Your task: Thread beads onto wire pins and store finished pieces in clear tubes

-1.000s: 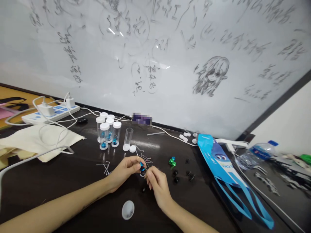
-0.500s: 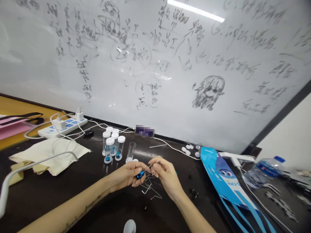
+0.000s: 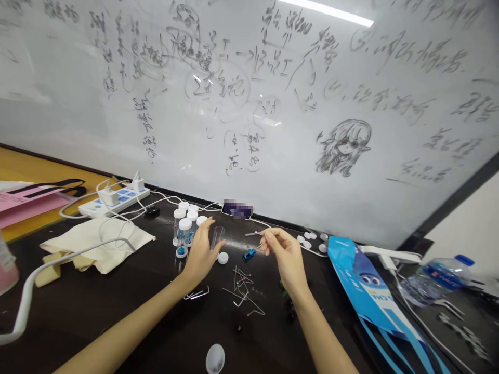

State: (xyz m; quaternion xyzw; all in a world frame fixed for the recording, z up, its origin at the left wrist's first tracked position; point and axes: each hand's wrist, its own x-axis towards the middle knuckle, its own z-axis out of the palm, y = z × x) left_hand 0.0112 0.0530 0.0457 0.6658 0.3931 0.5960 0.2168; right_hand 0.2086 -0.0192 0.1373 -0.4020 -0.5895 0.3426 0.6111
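My right hand [image 3: 283, 254] pinches a thin metal wire, and a small blue piece [image 3: 249, 254] hangs at its lower end above the dark table. My left hand [image 3: 201, 252] is open, fingers apart, beside an uncapped clear tube [image 3: 218, 238]; whether it touches the tube I cannot tell. Behind that hand stand several clear tubes with white caps [image 3: 185, 224], with blue pieces inside some. A loose white cap [image 3: 223, 258] lies just right of my left hand. Bent metal wires [image 3: 244, 291] are scattered between my forearms.
A blue bag [image 3: 356, 280] lies on the right, with a water bottle [image 3: 432, 280] beyond it. On the left are a cream cloth [image 3: 97, 244], a power strip [image 3: 117, 201] and a white cable. A whiteboard [image 3: 288, 171] rises behind the table [image 3: 163, 332].
My left hand has let go of the blue piece, opened and moved left toward the tubes. My right hand has lifted the piece up and away. The view has shifted slightly.
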